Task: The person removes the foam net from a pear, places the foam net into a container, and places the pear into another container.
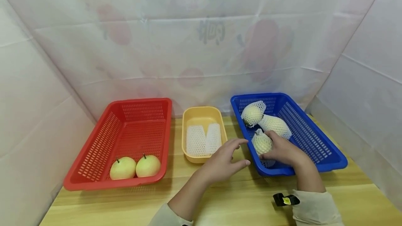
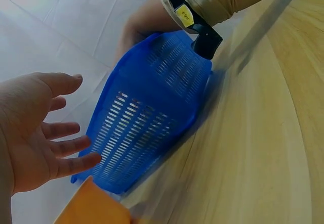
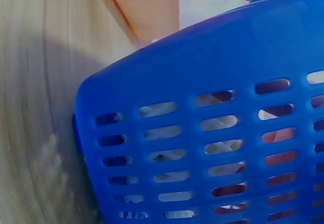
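My right hand (image 1: 284, 149) reaches into the blue basket (image 1: 331, 166), its thumb and fingers curved round a pear in a white foam net (image 1: 262, 143). Behind that pear lie two more netted pears, one at the back left (image 1: 252, 114) and one nearer the middle (image 1: 276, 126). More white netting shows below my right thumb, partly hidden. My left hand (image 1: 221, 161) hovers beside the basket's left rim, holding nothing; in the left wrist view its fingers (image 2: 68, 145) are spread apart. Through the slots of the basket wall (image 3: 202, 57), the right wrist view gives only glimpses of the contents.
A yellow tub (image 1: 185, 128) with two white foam net sleeves (image 1: 196, 140) stands between the baskets. On the left, a red basket (image 1: 117, 185) has two bare pears, one left (image 1: 123, 168) and one right (image 1: 148, 166), at its front. Cloth walls (image 1: 194, 51) surround the wooden table (image 1: 238, 198).
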`<state>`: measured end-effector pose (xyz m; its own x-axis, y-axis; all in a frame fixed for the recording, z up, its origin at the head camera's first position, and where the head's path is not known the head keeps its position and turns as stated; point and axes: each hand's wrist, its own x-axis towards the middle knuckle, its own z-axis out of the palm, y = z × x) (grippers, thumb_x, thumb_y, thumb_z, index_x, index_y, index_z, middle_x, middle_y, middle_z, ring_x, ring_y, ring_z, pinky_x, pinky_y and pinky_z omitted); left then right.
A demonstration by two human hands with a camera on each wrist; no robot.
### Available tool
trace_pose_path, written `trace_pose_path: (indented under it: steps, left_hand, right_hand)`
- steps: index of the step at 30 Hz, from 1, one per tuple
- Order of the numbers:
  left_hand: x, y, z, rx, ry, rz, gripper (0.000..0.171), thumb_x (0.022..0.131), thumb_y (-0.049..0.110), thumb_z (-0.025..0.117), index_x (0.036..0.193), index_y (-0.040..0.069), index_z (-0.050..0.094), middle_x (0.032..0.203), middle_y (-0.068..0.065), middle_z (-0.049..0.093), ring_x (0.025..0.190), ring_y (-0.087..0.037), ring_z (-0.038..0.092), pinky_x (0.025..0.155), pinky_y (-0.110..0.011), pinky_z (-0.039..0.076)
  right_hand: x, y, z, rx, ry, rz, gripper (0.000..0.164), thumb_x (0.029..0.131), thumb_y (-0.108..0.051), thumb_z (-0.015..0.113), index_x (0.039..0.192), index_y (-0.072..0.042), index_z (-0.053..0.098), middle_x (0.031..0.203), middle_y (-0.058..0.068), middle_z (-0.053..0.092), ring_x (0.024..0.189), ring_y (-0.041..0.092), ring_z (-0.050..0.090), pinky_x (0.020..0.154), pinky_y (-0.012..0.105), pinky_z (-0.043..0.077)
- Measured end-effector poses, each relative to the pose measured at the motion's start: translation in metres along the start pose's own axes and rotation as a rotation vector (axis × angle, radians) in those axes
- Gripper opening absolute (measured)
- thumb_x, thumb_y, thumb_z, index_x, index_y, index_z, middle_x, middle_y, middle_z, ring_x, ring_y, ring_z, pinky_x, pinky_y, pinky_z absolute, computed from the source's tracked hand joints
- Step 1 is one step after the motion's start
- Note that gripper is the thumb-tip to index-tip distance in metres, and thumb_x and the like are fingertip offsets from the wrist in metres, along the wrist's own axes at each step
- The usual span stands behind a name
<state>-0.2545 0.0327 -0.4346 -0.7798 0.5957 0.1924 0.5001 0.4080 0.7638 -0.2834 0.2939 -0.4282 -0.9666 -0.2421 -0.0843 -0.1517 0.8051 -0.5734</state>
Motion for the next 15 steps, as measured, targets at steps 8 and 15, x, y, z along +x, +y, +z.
trace_pose_path:
  steps: [8, 15]
  left_hand:
    - [-0.005, 0.002, -0.003, -0.023, 0.025, -0.027, 0.063, 0.096, 0.051, 0.057, 0.151, 0.036, 0.032, 0.152, 0.014, 0.039, 0.134, -0.017, 0.046, 0.1, -0.041, 0.05]
    - [-0.01, 0.005, -0.009, -0.193, 0.189, -0.057, 0.048, 0.095, 0.045, 0.063, 0.14, 0.041, 0.046, 0.139, 0.016, 0.051, 0.124, -0.01, 0.052, 0.094, -0.033, 0.052]
  right_hand:
    - [0.001, 0.003, 0.001, 0.015, 0.017, -0.069, 0.098, 0.073, -0.027, 0.083, 0.15, -0.002, 0.026, 0.148, 0.029, 0.038, 0.127, 0.046, 0.046, 0.091, 0.06, 0.048]
    - [-0.006, -0.004, -0.011, -0.049, 0.206, -0.144, 0.101, 0.071, -0.018, 0.082, 0.154, -0.01, 0.025, 0.143, 0.03, 0.034, 0.109, 0.042, 0.05, 0.07, 0.045, 0.054]
